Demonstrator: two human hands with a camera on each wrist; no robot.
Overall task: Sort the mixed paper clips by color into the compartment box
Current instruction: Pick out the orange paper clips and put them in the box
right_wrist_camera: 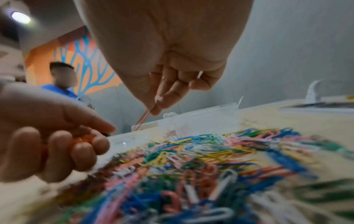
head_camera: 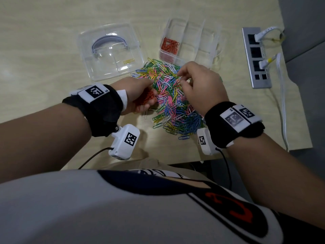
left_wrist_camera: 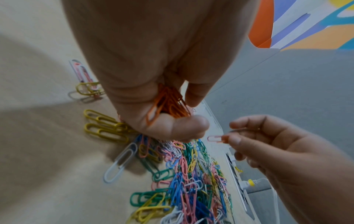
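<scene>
My left hand (head_camera: 140,95) is curled round a bunch of orange clips (left_wrist_camera: 168,104). My right hand (head_camera: 200,87) pinches a single clip (left_wrist_camera: 215,138), pinkish in the left wrist view, above the mixed pile (head_camera: 172,101). The compartment box (head_camera: 190,41) sits beyond, with orange clips in its left cell. Risk: hue misread, so a pink clip joins the orange; an overfull left fist could spill clips

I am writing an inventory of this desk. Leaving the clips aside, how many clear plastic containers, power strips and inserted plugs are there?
Clear plastic containers: 2, the compartment box and the case with the purple handle
Power strip: 1
White plugs in the strip: 2
Total: 5
</scene>
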